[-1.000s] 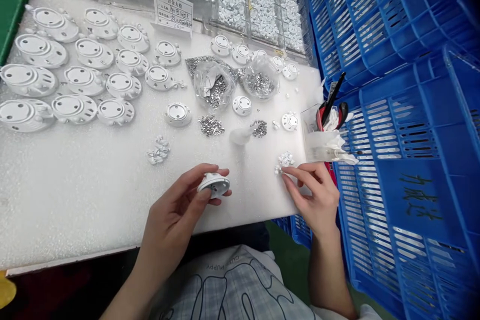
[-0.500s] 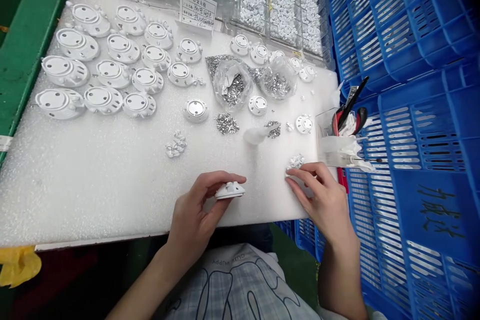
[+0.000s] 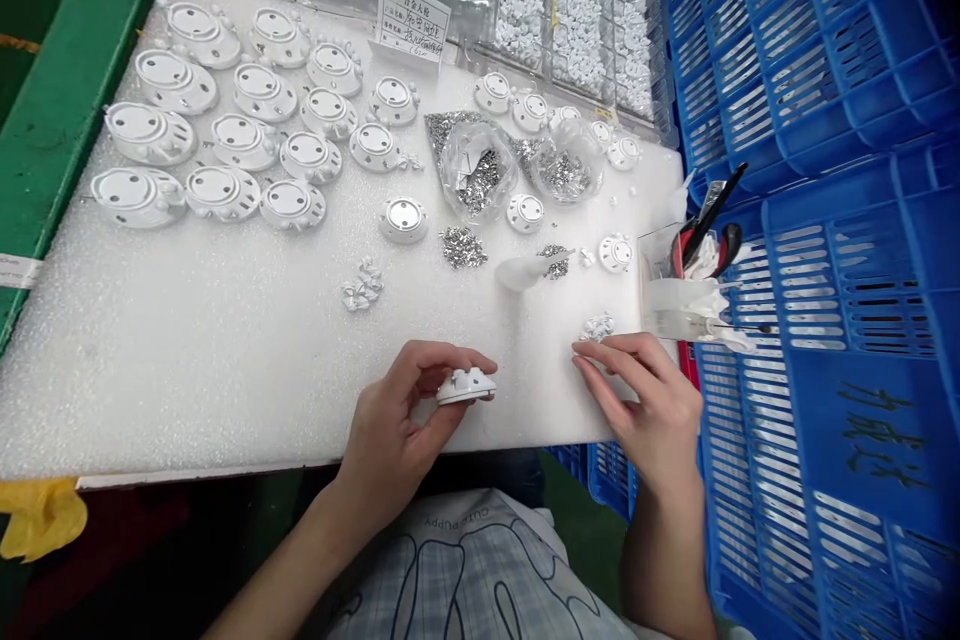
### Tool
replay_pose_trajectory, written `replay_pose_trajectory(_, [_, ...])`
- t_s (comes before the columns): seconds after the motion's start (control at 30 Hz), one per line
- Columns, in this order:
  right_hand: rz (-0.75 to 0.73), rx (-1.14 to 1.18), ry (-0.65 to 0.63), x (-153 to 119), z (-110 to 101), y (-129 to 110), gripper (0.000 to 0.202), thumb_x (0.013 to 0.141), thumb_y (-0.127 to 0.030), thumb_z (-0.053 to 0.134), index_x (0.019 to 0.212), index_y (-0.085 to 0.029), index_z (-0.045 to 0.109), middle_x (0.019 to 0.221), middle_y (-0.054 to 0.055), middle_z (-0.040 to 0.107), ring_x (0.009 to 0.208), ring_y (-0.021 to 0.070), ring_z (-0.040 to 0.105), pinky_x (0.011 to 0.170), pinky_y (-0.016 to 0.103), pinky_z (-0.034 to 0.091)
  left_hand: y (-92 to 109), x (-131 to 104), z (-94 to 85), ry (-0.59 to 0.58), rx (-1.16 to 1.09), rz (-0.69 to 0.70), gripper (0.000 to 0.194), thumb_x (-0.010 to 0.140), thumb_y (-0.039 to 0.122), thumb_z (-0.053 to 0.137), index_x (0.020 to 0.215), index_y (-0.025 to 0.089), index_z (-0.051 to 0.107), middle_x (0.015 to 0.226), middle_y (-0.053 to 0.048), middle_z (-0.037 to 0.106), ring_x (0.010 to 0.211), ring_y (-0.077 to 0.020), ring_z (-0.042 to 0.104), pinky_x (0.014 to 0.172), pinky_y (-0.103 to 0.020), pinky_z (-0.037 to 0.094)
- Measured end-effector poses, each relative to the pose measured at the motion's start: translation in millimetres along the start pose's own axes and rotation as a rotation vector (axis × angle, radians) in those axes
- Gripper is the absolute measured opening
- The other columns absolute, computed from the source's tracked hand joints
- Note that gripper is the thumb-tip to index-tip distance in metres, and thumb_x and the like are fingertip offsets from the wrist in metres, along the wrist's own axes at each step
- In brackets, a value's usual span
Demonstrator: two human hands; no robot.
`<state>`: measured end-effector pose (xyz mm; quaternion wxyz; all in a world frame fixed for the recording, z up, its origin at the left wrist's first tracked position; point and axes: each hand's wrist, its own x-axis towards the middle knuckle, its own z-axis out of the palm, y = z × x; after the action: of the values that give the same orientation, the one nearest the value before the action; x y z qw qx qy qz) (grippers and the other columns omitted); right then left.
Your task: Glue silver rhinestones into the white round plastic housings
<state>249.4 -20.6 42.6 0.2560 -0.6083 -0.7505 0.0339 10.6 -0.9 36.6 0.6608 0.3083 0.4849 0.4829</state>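
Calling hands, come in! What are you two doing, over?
Left hand gripping white oval domed part. Right hand beside pile of small white pieces; grip unclear. Translucent white nozzle bottle beyond, between the hands; seemingly blocking neither.

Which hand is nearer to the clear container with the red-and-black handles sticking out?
The right hand: it is just in front of the clear container, by the small heap of white pieces. The left hand is farther off to the left, holding a white domed part.
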Motion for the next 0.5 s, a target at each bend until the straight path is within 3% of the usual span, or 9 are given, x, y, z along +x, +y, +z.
replay_pose_trajectory(0.1, [0.16, 0.316, 0.057, 8.1, 9.0, -23.2, 0.009, 0.093, -0.018, 0.075, 0.095, -0.026, 0.08, 0.086, 0.003, 0.074, 0.071, 0.0161, 0.066, 0.061, 0.03, 0.055, -2.3, 3.1, -5.0, -0.104, 0.07, 0.013, 0.015, 0.085, 0.02, 0.087, 0.087, 0.021, 0.072, 0.091, -0.006, 0.083, 0.088, -0.022, 0.078, 0.085, -0.03, 0.062])
replay_pose_trajectory(0.17, [0.191, 0.507, 0.051, 14.2, 18.1, -36.3, 0.007, 0.092, -0.021, 0.076, 0.092, -0.026, 0.081, 0.081, 0.002, 0.074, 0.066, 0.0151, 0.063, 0.056, 0.029, 0.051, -3.7, 3.6, -6.3, -0.122, 0.097, 0.023, 0.013, 0.086, 0.019, 0.086, 0.088, 0.022, 0.073, 0.093, -0.006, 0.084, 0.091, -0.0219, 0.079, 0.085, -0.028, 0.062])
replay_pose_trajectory(0.3, [0.216, 0.804, -0.057, 22.1, 35.9, -47.0, 0.008, 0.094, -0.029, 0.075, 0.091, -0.026, 0.082, 0.076, 0.002, 0.072, 0.068, 0.015, 0.062, 0.053, 0.027, 0.047, -6.3, 2.2, -6.1, -0.063, 0.115, 0.058, 0.012, 0.088, 0.017, 0.083, 0.093, 0.023, 0.074, 0.093, -0.004, 0.084, 0.09, -0.0198, 0.08, 0.086, -0.026, 0.06])
replay_pose_trajectory(0.5, [0.315, 1.019, -0.216, 21.2, 45.1, -46.7, 0.014, 0.094, -0.037, 0.075, 0.09, -0.027, 0.083, 0.081, 0.0, 0.065, 0.064, 0.0107, 0.055, 0.052, 0.024, 0.045, -12.5, 5.8, -13.3, -0.194, 0.243, 0.154, 0.009, 0.09, 0.019, 0.08, 0.091, 0.024, 0.074, 0.095, -0.003, 0.085, 0.088, -0.0198, 0.081, 0.08, -0.026, 0.061])
